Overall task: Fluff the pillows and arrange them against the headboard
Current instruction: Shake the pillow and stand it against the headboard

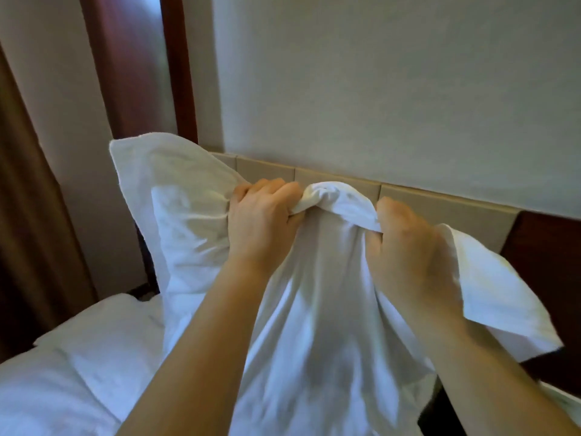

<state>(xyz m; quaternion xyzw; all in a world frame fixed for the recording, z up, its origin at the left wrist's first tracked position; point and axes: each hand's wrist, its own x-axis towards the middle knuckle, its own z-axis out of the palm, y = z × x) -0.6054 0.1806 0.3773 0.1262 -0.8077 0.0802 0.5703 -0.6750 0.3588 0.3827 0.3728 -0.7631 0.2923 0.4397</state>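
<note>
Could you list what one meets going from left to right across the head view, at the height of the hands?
Brown curtain → pillow → left hand → bunched pillow top → right hand → dark wooden headboard panel.

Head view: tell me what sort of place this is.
Probably a hotel bedroom. A beige padded panelled headboard runs along the wall, white bedding lies below, and a brown curtain hangs to one side. Both the left hand and right hand grip a white pillow held upright.
</note>
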